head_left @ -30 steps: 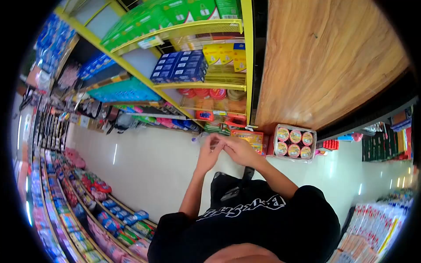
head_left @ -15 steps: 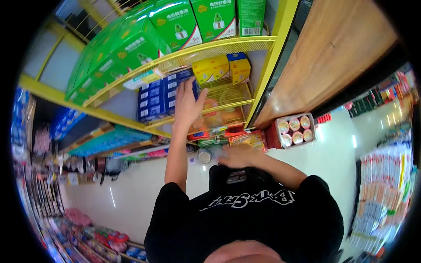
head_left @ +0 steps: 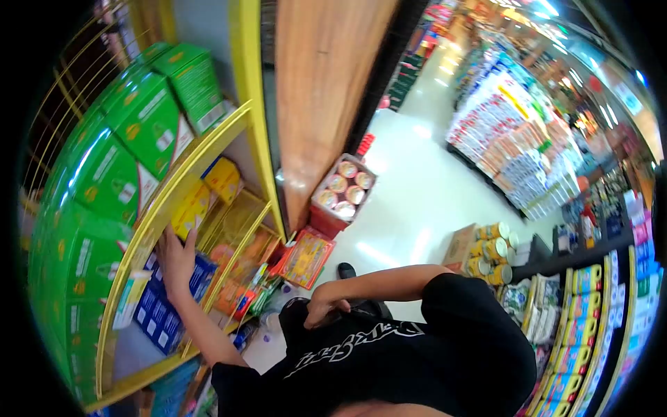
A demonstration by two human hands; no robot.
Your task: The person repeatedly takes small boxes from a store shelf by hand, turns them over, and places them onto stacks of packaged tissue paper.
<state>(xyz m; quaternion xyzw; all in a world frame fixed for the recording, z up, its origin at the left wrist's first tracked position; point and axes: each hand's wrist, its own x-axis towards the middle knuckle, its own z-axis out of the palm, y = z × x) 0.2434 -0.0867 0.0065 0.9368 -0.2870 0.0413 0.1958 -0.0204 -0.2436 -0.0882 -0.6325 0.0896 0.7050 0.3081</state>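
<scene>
My left hand reaches into a yellow wire shelf, with its thumb and fingers spread over stacked dark blue boxes. Its fingertips are close to yellow boxes behind them; whether they touch is partly hidden by the shelf edge. Low in front of my black shirt hangs my right hand. The fingers of that hand curl inward, and nothing shows in them.
Green boxes fill the shelf above. A red carton of round-lidded tubs stands on the floor by a wooden panel. Yellow cans and a stacked display stand to the right.
The view has swung to the right, bringing the cans and aisle into sight. My left hand stays at the blue boxes. My right hand has dropped nearer my body, and its fingers are now curled.
</scene>
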